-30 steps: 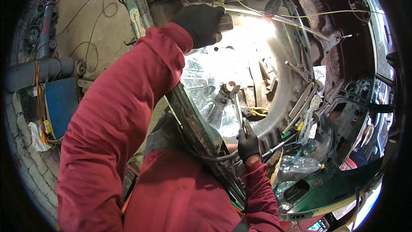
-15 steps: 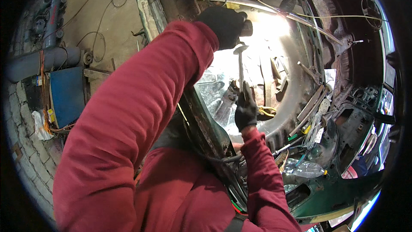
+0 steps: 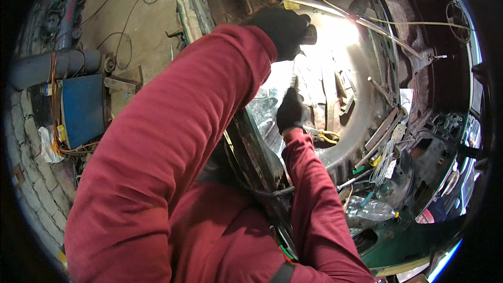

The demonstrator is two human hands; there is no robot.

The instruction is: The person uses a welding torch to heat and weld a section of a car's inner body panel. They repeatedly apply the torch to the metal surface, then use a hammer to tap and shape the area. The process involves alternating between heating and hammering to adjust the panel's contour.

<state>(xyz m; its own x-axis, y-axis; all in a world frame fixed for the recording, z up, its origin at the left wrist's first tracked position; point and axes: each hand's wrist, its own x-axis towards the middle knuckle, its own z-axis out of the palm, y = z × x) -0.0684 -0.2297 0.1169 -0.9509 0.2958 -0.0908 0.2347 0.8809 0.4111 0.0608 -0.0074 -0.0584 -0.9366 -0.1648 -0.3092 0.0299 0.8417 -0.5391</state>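
My left hand [image 3: 283, 32], in a black glove, reaches across over the brightly lit round well [image 3: 361, 81] of a vehicle body. It is closed around a dark, blunt-ended object [image 3: 310, 35] that I cannot name. Lower down, my gloved right hand [image 3: 291, 111] is closed on a hammer [image 3: 293, 77]. Its slim shaft points up toward the left hand; glare and the left hand hide its head. Beside the right hand, pliers with yellow handles [image 3: 329, 136] lie in the well, near several metal strips [image 3: 330, 99].
A dark metal sill [image 3: 257, 157] runs between my body and the well. A pale pipe [image 3: 314, 6] and cables cross the far side. At right lie a wire bundle [image 3: 385, 162] and a clear plastic bottle [image 3: 372, 209]. A blue panel [image 3: 83, 110] stands at left.
My right hand has moved slightly left and up with the hammer, whose flared head showed below the left hand before. My left hand stays closed. The whole view has shifted slightly.
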